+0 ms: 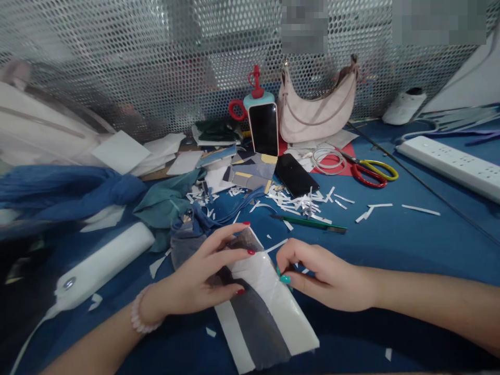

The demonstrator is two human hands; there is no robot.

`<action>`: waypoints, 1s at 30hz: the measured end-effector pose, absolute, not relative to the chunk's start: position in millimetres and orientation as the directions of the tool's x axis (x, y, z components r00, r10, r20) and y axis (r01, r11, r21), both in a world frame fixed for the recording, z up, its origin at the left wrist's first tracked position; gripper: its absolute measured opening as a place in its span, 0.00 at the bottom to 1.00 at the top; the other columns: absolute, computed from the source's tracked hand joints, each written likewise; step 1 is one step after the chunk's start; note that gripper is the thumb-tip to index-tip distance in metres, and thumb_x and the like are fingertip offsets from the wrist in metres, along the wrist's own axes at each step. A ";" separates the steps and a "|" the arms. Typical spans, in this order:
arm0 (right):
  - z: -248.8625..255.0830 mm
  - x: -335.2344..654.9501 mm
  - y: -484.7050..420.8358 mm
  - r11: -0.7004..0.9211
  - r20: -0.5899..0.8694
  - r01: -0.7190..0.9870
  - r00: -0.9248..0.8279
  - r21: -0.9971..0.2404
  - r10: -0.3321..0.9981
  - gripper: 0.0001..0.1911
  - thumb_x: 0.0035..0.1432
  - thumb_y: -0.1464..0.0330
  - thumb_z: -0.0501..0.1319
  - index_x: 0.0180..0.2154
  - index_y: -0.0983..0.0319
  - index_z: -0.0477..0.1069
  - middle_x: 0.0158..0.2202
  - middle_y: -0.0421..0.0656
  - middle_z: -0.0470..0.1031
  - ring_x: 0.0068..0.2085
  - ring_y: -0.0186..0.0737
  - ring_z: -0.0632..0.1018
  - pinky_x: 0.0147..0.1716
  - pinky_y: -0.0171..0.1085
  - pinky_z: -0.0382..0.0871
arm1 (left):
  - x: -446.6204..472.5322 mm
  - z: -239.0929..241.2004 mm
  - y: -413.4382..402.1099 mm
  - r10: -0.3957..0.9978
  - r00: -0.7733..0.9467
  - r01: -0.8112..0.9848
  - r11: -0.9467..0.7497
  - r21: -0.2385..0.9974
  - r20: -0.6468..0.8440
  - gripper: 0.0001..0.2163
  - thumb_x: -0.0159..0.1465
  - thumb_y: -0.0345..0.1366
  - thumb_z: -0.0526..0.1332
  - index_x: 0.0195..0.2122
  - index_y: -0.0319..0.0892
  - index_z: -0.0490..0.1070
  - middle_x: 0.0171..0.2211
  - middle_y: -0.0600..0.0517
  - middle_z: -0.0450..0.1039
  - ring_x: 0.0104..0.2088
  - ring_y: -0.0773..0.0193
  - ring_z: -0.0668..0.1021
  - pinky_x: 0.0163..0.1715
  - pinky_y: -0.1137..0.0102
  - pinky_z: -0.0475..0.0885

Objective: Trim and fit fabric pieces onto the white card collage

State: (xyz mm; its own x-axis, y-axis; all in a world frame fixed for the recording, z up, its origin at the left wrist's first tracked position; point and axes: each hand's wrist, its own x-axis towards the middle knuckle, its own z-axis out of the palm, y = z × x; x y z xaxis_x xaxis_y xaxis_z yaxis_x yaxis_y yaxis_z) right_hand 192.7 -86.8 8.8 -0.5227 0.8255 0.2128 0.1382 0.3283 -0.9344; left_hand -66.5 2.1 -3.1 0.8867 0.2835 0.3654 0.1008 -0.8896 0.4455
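Note:
A flat piece with white borders and a dark grey band (260,323) lies slanted near the front of the table. My left hand (203,273) rests across its upper left part, fingers spread and pressing lightly on the surface. On the piece's right edge, a glossy white sheet (291,317) catches the light. My right hand (324,276) is closed there, thumb and forefinger pinched at that edge; what sits between the fingertips is hidden. Behind the hands lies a green pen-like tool (312,223). Bunched grey-blue fabric (187,239) lies beside my left hand.
White paper scraps (297,200) litter the blue table (429,250). Farther back are a black phone (297,174), an upright phone (263,127), scissors (375,173) and a pink handbag (318,117). A white power strip (457,164) lies right, a white corded device (105,263) left.

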 end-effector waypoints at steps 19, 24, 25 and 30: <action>3.8 186.9 -90.9 0.076 0.052 0.026 -0.515 -0.997 0.856 0.10 0.72 0.62 0.51 0.36 0.57 0.55 0.29 0.34 0.60 0.28 0.31 0.63 0.28 0.33 0.59 | -60.2 0.2 0.7 0.261 0.870 0.063 -0.901 0.429 0.419 0.14 0.72 0.33 0.57 0.58 0.45 0.63 0.65 0.40 0.58 0.63 0.59 0.69 0.60 0.68 0.70; 2.8 187.6 -90.3 0.070 0.052 0.016 -0.510 -0.997 0.859 0.16 0.72 0.54 0.50 0.36 0.57 0.55 0.29 0.34 0.60 0.28 0.31 0.62 0.28 0.33 0.58 | -62.2 -1.4 1.2 0.260 0.867 0.062 -0.902 0.427 0.425 0.13 0.72 0.34 0.57 0.57 0.45 0.63 0.65 0.40 0.58 0.63 0.59 0.69 0.60 0.68 0.70; 2.1 187.7 -90.0 0.074 0.060 0.008 -0.507 -0.997 0.860 0.17 0.72 0.53 0.50 0.36 0.57 0.55 0.29 0.33 0.60 0.28 0.31 0.62 0.28 0.33 0.58 | -62.4 -1.2 1.2 0.260 0.867 0.062 -0.902 0.427 0.424 0.13 0.73 0.34 0.57 0.57 0.45 0.63 0.65 0.40 0.58 0.62 0.59 0.69 0.60 0.68 0.70; -1.5 187.7 -90.0 0.077 0.071 -0.007 -0.472 -0.997 0.878 0.20 0.71 0.48 0.49 0.36 0.57 0.55 0.29 0.34 0.60 0.28 0.30 0.62 0.28 0.33 0.58 | -62.0 0.3 1.0 0.268 0.870 0.071 -0.899 0.433 0.415 0.14 0.72 0.34 0.58 0.58 0.46 0.63 0.64 0.40 0.59 0.61 0.58 0.71 0.58 0.67 0.73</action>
State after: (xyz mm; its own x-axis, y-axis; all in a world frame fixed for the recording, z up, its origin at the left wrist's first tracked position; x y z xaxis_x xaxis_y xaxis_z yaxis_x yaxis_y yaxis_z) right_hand 187.7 -90.0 -1.5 -0.4725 0.8784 0.0714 -0.0071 0.0773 -0.9970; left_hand -62.0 1.0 0.3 0.8696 0.2679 0.4147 0.0706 -0.8988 0.4326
